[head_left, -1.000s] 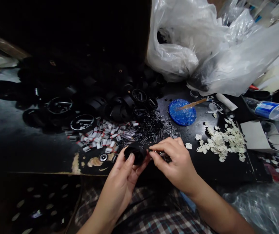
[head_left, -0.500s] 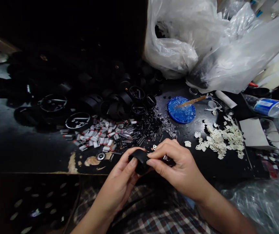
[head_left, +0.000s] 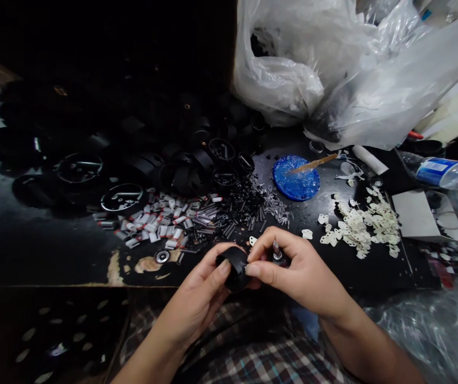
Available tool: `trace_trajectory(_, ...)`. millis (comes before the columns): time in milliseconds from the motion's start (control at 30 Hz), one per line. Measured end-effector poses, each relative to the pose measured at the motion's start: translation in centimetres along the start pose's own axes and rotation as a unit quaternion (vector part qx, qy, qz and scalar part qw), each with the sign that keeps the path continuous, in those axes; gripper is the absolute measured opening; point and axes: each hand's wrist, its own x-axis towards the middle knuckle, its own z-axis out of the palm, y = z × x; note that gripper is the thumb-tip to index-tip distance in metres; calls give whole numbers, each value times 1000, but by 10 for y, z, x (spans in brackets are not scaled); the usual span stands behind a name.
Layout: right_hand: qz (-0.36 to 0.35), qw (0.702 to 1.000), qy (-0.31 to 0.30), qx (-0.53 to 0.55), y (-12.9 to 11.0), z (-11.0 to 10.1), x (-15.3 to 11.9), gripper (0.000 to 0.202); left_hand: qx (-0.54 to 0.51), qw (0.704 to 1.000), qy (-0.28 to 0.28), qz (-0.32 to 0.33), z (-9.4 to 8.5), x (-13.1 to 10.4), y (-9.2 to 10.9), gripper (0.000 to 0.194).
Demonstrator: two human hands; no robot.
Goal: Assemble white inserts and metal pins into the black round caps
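Grip of left hand (head_left: 203, 280) around a hollow, round black plastic casing (head_left: 236, 271), with right hand (head_left: 291, 264) at its side.
Left fingers curled behind the casing, thumb at its open edge; right thumb and forefinger pinched narrow against it, contents of the pinch too small to tell, and a dark metal-tipped tool (head_left: 278, 255) in the curl of the same hand. Held above the near edge of a worn black workbench (head_left: 64, 256). Just beyond, short grey-white cylinders with red ends (head_left: 165, 231), dark coiled metal springs (head_left: 205, 231) and tiny black parts (head_left: 245, 201). Off to the right, a pile of flat cream-coloured pieces (head_left: 359, 225). Farther back, a flat wooden stick (head_left: 319, 162) across a glossy-smeared round blue lid (head_left: 293, 186), heaped black round casings (head_left: 189, 173) and a translucent plastic bag (head_left: 289, 96).
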Motion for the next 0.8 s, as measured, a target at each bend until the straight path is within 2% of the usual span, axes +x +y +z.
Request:
trace_trajectory(67, -6, 999, 15, -31, 0, -1, -1, 5, 13, 1000, 4, -2, -1, 1, 1, 18)
trace_trajectory(133, -82, 988, 56, -115, 1, 2, -3, 2, 15, 1000, 4, 0, -2, 3, 1, 18)
trace_trajectory(200, -159, 962, 74, -208, 3, 4, -6, 4, 17, 1000, 4, 6, -3, 4, 1, 18)
trace_trajectory(267, -194, 937, 62, -285, 4, 3, -7, 6, 21, 1000, 7, 11, -4, 6, 0, 19)
trace_trajectory(367, -203, 914, 30, -351, 2, -1, -7, 10, 24, 999, 20, 13, -3, 6, 0, 21)
trace_trajectory(500, -185, 923, -1, -339, -1, -7, -7, 12, 30, 999, 37, 14, -3, 5, -1, 21)
trace_trajectory(700, -38, 949, -50, -309, -3, -11, -14, 29, 26, 993, 92, 72, -13, 6, 1, 18)
trace_trajectory(800, -26, 961, -87, -260, -3, -13, -12, 25, 43, 991, 100, 74, -16, 6, 3, 19)
